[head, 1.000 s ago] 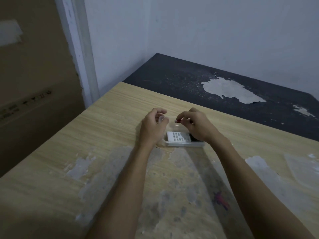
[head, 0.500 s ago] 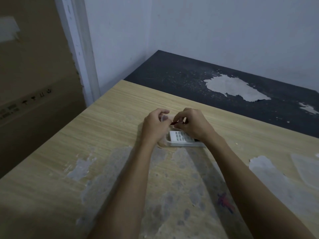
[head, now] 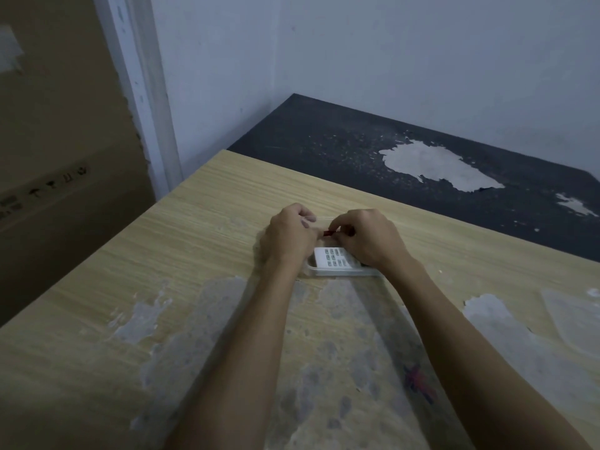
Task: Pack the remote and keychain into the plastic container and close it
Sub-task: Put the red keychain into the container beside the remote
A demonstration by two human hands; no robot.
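Resting on the worn wooden table (head: 201, 228), the clear plastic container (head: 344, 271) holds the white remote (head: 334, 258), whose button markings are too small to read. Both hands curl over its far end: the left hand (head: 285, 237) at the rim, the right hand (head: 370, 238) pinching a small red keychain (head: 328, 233). Black symbols on a cardboard box (head: 58, 180) stay illegible.

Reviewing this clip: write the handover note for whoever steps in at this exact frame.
Left hand: curled at the plastic container's left end, apparently steadying it.
Right hand: fingers pinching a small red item, likely the keychain, over the container's far end.
Remote: already lying in the container, buttons up, on the wooden table.
Done: remote packed.
Left: settle the keychain inside, then close the container. No separate lid can be clearly made out.
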